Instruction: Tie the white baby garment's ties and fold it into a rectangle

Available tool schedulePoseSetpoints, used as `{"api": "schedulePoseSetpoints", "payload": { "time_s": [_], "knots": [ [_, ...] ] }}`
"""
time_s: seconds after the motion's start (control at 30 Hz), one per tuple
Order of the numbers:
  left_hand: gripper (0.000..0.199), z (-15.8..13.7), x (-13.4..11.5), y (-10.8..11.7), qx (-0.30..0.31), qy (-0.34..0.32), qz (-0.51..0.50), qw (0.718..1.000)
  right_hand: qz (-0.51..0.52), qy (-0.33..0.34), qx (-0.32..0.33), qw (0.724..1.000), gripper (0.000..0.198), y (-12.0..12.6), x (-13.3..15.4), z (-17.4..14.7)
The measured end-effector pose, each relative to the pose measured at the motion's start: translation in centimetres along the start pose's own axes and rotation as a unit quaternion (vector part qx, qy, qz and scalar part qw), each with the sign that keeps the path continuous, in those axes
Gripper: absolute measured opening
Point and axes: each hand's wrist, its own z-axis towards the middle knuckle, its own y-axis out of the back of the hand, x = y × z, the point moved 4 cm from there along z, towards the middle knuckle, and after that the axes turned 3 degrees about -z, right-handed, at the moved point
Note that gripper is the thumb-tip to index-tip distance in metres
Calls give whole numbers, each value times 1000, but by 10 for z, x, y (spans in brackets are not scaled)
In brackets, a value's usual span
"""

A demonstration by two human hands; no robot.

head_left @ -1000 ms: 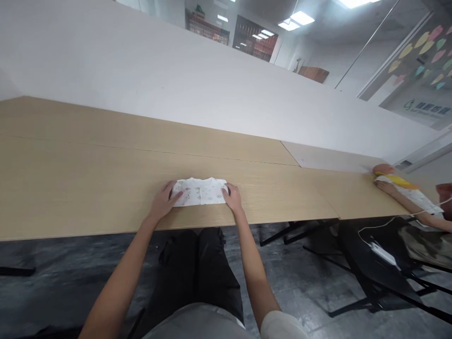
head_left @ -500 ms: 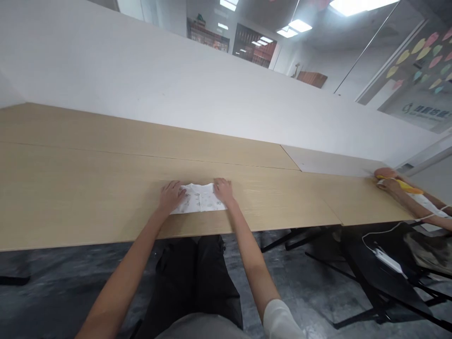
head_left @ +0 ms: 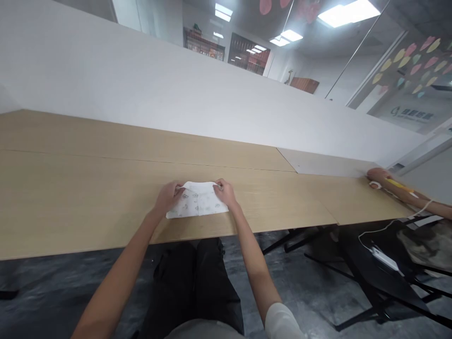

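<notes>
A small white garment (head_left: pixel 197 203) with a faint printed pattern lies folded on the long wooden table (head_left: pixel 88 188), close to the near edge. My left hand (head_left: pixel 168 196) pinches its far left corner. My right hand (head_left: pixel 225 192) pinches its far right corner. Both hands have their fingers closed on the cloth's far edge, which looks slightly lifted.
A white partition wall (head_left: pixel 141 89) runs along the far side of the table. At the far right another person's arm (head_left: pixel 406 195) rests on the table. A white cable and power strip (head_left: pixel 379 254) hang below there, near black table legs (head_left: pixel 374 287).
My hands slid from the garment's side edges up to its far corners and closed on them. The view tilted slightly and the other person's arm shifted.
</notes>
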Motion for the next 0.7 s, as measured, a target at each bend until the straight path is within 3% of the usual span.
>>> {"api": "schedulePoseSetpoints", "payload": {
  "time_s": [0.13,0.3,0.4,0.5,0.6,0.7],
  "knots": [
    [51,-1,-23,37,-33,-25,-34,999,47,31,-70,996,21,46,14,-4],
    [45,-5,-61,83,-96,-73,32,992,24,107,-169,980,32,101,39,-10],
    [45,-14,-81,110,-172,-108,44,978,20,134,-224,965,39,130,57,-19],
    [39,-29,-99,135,-258,-160,24,952,37,120,-275,953,43,158,74,-33],
    [29,-41,-112,152,-310,-218,64,923,50,91,-267,958,46,178,84,-43],
    [23,-40,-118,156,-315,-275,142,897,47,66,-219,972,47,185,85,-42]
  ]
}}
